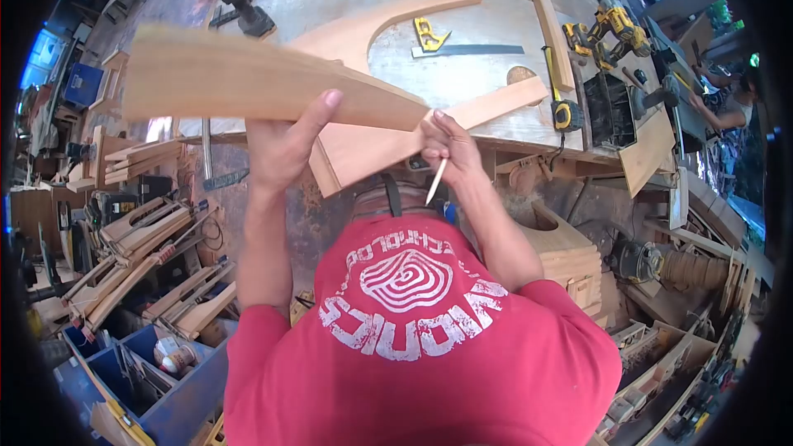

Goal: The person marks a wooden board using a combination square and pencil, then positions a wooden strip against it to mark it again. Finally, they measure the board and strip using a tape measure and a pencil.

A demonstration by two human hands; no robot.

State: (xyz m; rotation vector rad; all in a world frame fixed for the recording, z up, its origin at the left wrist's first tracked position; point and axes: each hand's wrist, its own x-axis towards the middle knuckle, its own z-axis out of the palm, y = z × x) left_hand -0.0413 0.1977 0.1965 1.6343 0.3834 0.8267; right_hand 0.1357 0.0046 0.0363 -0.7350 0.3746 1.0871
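Note:
A tapered wooden board [231, 78] is raised above the workbench, its wide end to the left and its narrow end to the right. My left hand [285, 149] grips its lower edge near the middle, thumb on the near face. At the narrow tip, my right hand [450, 147] pinches the board while also holding a pencil [437, 182], which points down. Beneath the board, a flat wooden piece [355, 153] lies at the bench's front edge, partly hidden. A curved wooden piece [421, 4] extends behind it.
On the workbench [487, 83] lie a yellow combination square [429, 37], a tape measure [567, 114], a wood strip [552, 37] and cordless drills [615, 21]. A hammer [223, 179] hangs by the front edge. Blue bins [178, 396] stand low left. Another person [727, 103] is at far right.

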